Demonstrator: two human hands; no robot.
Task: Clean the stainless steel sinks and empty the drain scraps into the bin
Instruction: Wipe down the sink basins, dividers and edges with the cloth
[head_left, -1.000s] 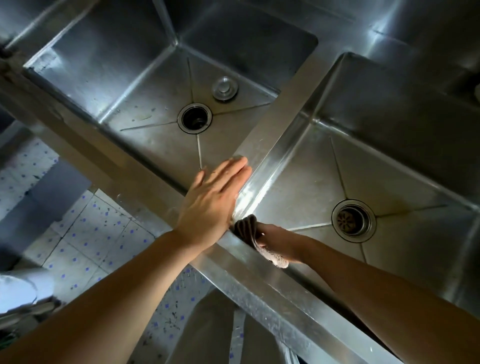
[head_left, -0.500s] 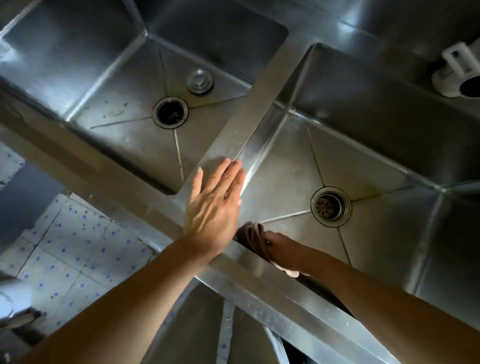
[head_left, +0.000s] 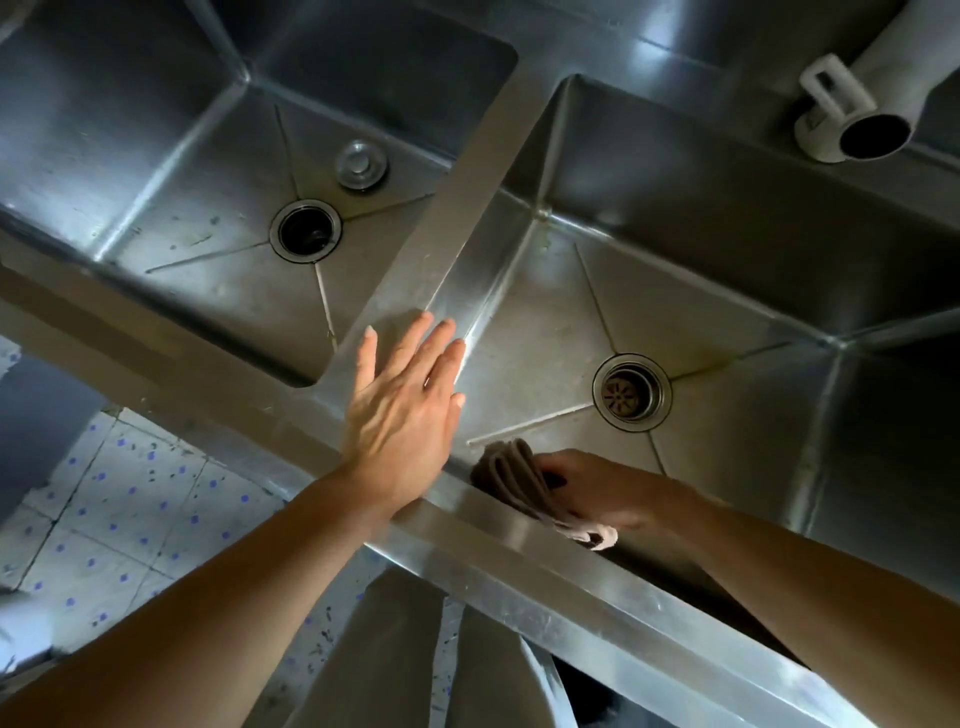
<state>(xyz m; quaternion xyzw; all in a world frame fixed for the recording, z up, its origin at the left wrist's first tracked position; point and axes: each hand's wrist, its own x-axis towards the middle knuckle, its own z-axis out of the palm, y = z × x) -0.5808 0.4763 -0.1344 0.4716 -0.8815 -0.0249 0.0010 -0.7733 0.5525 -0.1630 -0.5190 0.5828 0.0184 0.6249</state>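
Two stainless steel sinks lie side by side below me. The left sink (head_left: 171, 171) has an open drain hole (head_left: 305, 231) and a loose metal plug (head_left: 361, 165) beside it. The right sink (head_left: 727, 249) has a drain strainer (head_left: 631, 392) set in its hole. My left hand (head_left: 402, 410) rests flat, fingers apart, on the divider (head_left: 462, 208) between the sinks near the front rim. My right hand (head_left: 597, 491) is down in the right sink against the front wall, shut on a folded brown cloth (head_left: 511, 475). No bin is in view.
A white faucet spout (head_left: 852, 114) hangs over the right sink's back edge at the upper right. The steel front rim (head_left: 571, 577) runs diagonally across the view. Tiled floor with blue dots (head_left: 130, 499) shows at the lower left, below the rim.
The view has swung right, bringing the faucet spout into sight. My right hand with the cloth has slid a little right along the front wall. My left hand stays on the divider.
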